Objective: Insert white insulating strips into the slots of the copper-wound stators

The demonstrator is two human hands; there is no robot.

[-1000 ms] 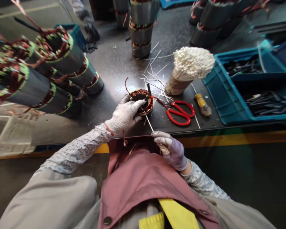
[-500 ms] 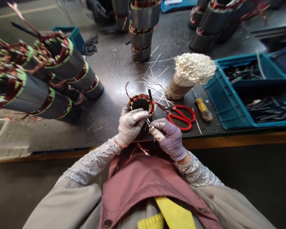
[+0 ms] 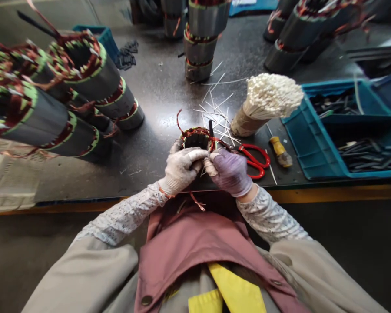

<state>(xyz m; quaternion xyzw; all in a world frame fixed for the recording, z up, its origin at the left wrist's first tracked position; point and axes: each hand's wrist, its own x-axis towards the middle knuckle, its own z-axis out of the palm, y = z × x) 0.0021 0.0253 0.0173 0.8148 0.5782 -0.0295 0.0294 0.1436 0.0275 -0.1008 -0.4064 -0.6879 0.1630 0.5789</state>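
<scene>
A small motor stator [image 3: 197, 135] with copper windings and a black sleeve standing up from its rim is on the table edge before me. My left hand [image 3: 184, 167], in a whitish glove, is closed on its near left side, thumb at the rim. My right hand [image 3: 230, 169], in a purple-stained glove, pinches at the near right rim, its fingertips meeting the left ones. What lies between the right fingertips is hidden. Red-handled scissors [image 3: 259, 161] lie just behind the right hand. A frayed copper lead [image 3: 198, 202] hangs below the left hand.
Stacked stators [image 3: 84, 78] stand at left, others [image 3: 200, 50] at the back. Loose white strips [image 3: 215, 115] lie beside an upright bundle of them [image 3: 270, 98]. A yellow-handled screwdriver [image 3: 280, 152] and a blue bin [image 3: 308, 152] of black sleeves are at right.
My right hand has moved in to the left hand and the rim; the white strand seen at its fingertips is now hidden. The whole view has shifted slightly.
</scene>
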